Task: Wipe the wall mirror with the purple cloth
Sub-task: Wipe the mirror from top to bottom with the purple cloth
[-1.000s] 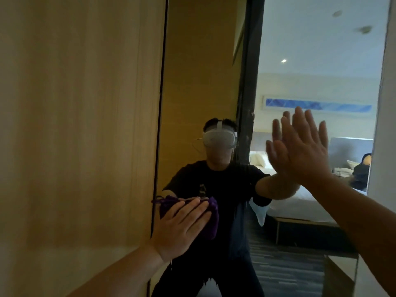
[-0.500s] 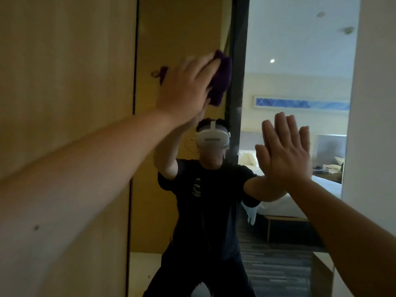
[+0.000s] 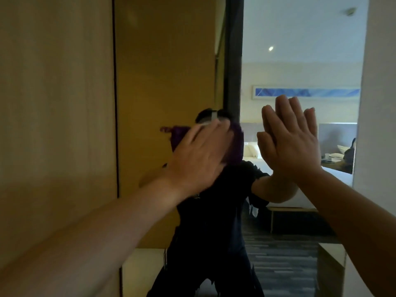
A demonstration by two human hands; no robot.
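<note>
The wall mirror (image 3: 289, 61) fills the middle and right of the view, from a dark vertical edge on the left to a white wall on the right. My left hand (image 3: 199, 155) presses the purple cloth (image 3: 235, 144) flat against the glass at about mid height; the cloth shows past my fingertips and to the left of them. My right hand (image 3: 293, 144) lies flat on the mirror just right of the cloth, fingers up and spread. The glass reflects a person in a dark shirt with both arms raised.
A wooden wall panel (image 3: 55, 125) stands to the left of the mirror. A white wall (image 3: 379, 103) borders it on the right. The reflection shows a room with a bed, a dark patterned floor and a blue picture.
My left hand swept the cloth up from low on the mirror to high, then came down to mid height. My right hand has stayed flat on the glass.
</note>
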